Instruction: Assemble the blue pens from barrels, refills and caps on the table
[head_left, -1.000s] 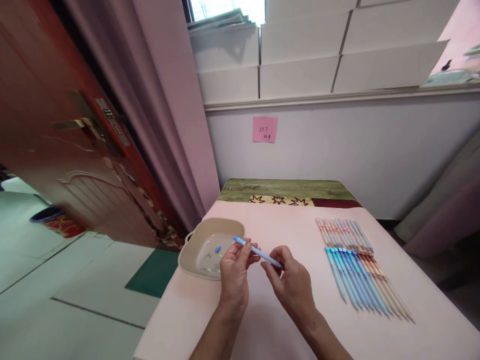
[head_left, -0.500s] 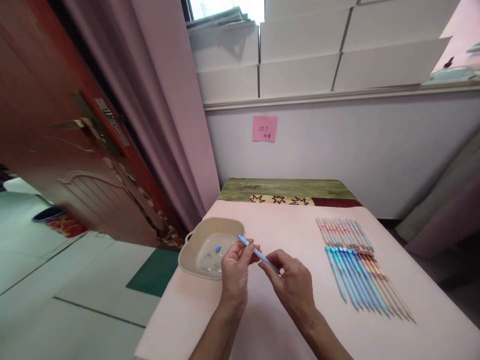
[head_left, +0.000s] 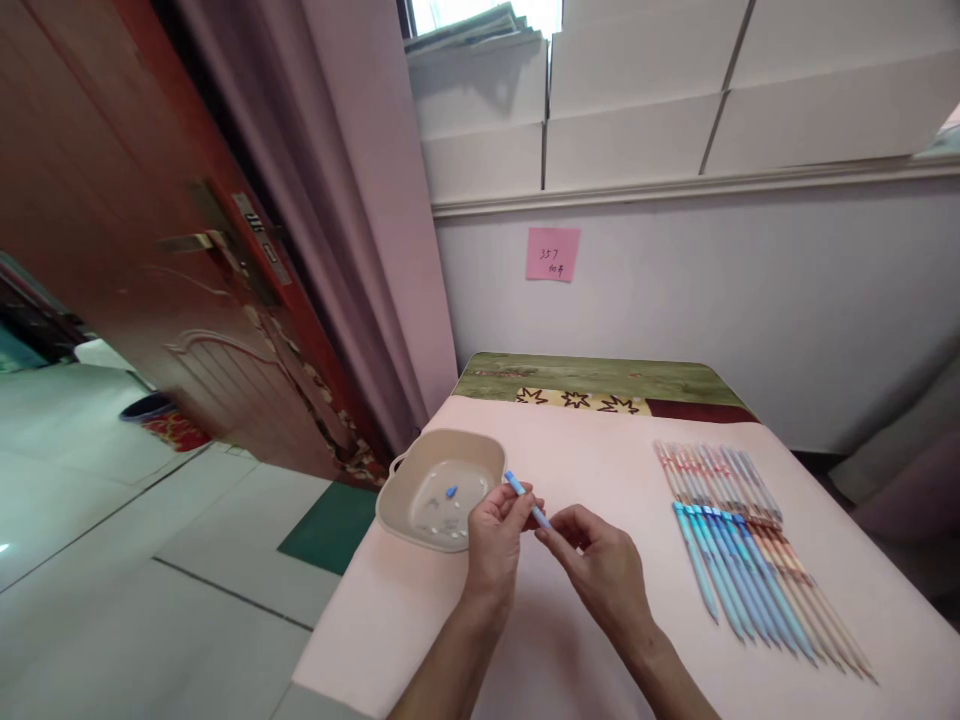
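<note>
A blue pen (head_left: 516, 484) is gripped in my left hand (head_left: 496, 535), with its blue end pointing up and away. My right hand (head_left: 596, 560) is closed at the pen's lower end; whether it pinches the pen or a small part at its tip is hard to tell. Left of my hands stands a beige basin (head_left: 397, 500) with a small blue piece (head_left: 451, 492) and several little white bits inside. To the right lies a row of blue pens (head_left: 731, 575), beside brown-tipped pens (head_left: 817, 600) and below a row of pink and grey ones (head_left: 716, 475).
The table (head_left: 600, 455) has a pale pink cover and a green patterned far edge. Behind it is a wall with a pink note (head_left: 553, 254). A red door (head_left: 150, 250) and a purple curtain (head_left: 330, 200) stand at the left.
The view has shifted, so the scene sits further right. Less of the pen's lower part shows between my hands than before.
</note>
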